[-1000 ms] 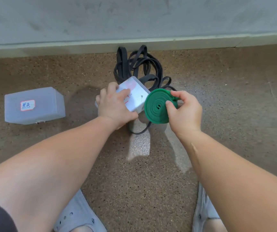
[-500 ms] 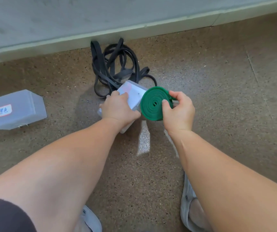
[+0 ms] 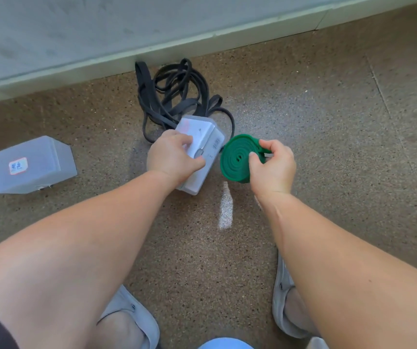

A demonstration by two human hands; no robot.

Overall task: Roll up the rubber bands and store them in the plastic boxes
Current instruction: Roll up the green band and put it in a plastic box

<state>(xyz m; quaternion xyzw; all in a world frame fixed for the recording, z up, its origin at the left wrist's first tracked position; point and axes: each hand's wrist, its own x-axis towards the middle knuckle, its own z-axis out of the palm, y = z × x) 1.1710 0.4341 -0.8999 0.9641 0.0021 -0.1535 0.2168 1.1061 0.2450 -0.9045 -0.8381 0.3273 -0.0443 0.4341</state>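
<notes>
My right hand (image 3: 273, 167) pinches a green rubber band (image 3: 235, 157) wound into a tight flat coil, held on edge just right of a translucent plastic box (image 3: 208, 142). My left hand (image 3: 173, 158) grips that box from above, thumb near the latch on its front face. The box looks closed and stands on the floor, tilted. Behind it a tangle of loose black rubber bands (image 3: 174, 96) lies against the wall base.
A second closed translucent box (image 3: 29, 168) with a small red-framed label lies on the speckled floor at the left. The pale wall skirting (image 3: 152, 56) runs along the back. My two grey shoes (image 3: 129, 318) show at the bottom.
The green coil has drifted a little away from the box, leaving a gap. My left hand has shifted its grip lower on the box toward the latch. The camera tilted.
</notes>
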